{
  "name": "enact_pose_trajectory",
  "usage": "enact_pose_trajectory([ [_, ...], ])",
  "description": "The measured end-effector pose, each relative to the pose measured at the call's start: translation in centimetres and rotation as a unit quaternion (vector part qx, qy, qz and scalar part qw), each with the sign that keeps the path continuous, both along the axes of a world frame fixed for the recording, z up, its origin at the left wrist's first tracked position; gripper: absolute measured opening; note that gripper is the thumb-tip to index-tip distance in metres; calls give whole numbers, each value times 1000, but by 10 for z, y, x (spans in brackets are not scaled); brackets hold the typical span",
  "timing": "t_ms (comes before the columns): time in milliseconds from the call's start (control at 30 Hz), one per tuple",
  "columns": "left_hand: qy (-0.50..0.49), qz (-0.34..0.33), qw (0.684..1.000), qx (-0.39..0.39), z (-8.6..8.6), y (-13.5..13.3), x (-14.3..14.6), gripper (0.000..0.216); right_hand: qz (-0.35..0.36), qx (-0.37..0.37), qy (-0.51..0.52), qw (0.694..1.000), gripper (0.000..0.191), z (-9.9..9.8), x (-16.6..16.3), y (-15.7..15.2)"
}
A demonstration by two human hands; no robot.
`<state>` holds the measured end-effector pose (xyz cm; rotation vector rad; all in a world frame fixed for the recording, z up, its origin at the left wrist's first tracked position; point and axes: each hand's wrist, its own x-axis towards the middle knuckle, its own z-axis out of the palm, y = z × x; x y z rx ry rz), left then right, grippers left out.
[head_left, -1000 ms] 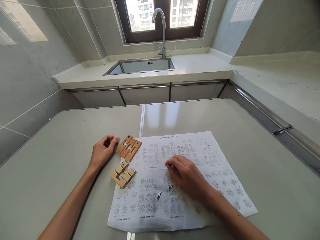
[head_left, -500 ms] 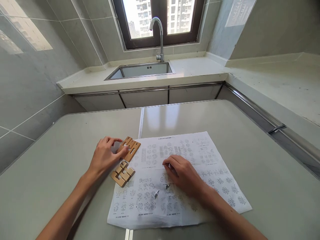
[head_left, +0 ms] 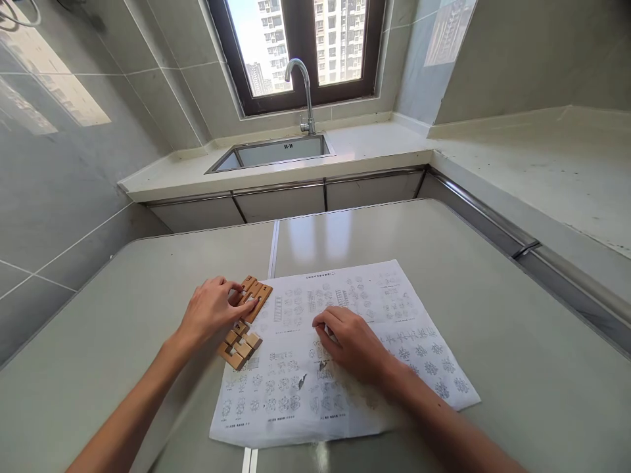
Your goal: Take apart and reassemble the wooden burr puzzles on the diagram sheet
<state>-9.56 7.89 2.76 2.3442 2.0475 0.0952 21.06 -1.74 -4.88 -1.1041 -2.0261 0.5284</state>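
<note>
My left hand [head_left: 211, 305] is bent over a flat group of numbered wooden puzzle pieces [head_left: 260, 297], with its thumb and index finger on them. The slotted pieces lie side by side at the upper left corner of a printed paper sheet [head_left: 296, 338]. Just nearer to me sits a second group of notched wooden puzzle pieces [head_left: 240, 346], lighter in colour, with one marked 3. My right hand [head_left: 348, 338] rests on the middle of the sheet, fingers curled together and nothing visible in them. The sheet carries many small line diagrams and has two small tears.
The pale table [head_left: 148, 295] has a light seam strip [head_left: 274, 249] running across it. Behind stands a counter with a sink [head_left: 271, 154] and a tap [head_left: 308, 98] under a window. Another counter [head_left: 532, 157] runs along the right.
My left thumb has slid slightly across the numbered pieces toward their right side. My right hand stays in place on the sheet. The whole view has shifted a little.
</note>
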Motion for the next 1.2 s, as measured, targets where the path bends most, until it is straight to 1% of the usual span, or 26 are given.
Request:
enact_pose_trajectory([
  [200, 8, 0, 1000, 1, 6, 9, 10, 52, -6, 5, -5, 1000, 18, 1, 0, 2],
  [367, 2, -5, 1000, 9, 9, 12, 18, 45, -5, 10, -6, 1000, 18, 1, -1, 3],
  [733, -7, -13, 1000, 19, 6, 7, 29, 43, -9, 11, -12, 1000, 20, 2, 0, 4],
  [800, -11, -15, 1000, 20, 7, 5, 34, 43, -6, 9, -11, 1000, 20, 2, 0, 4],
  [1000, -40, -47, 998, 35, 15, -3, 59, 31, -8, 12, -12, 1000, 20, 0, -1, 5],
  [1100, -51, -45, 997, 37, 21, -4, 62, 36, -9, 11, -13, 1000, 20, -1, -1, 6],
  [1200, -56, -15, 997, 49, 23, -1, 55, 43, -7, 12, -14, 1000, 19, -2, -1, 6],
])
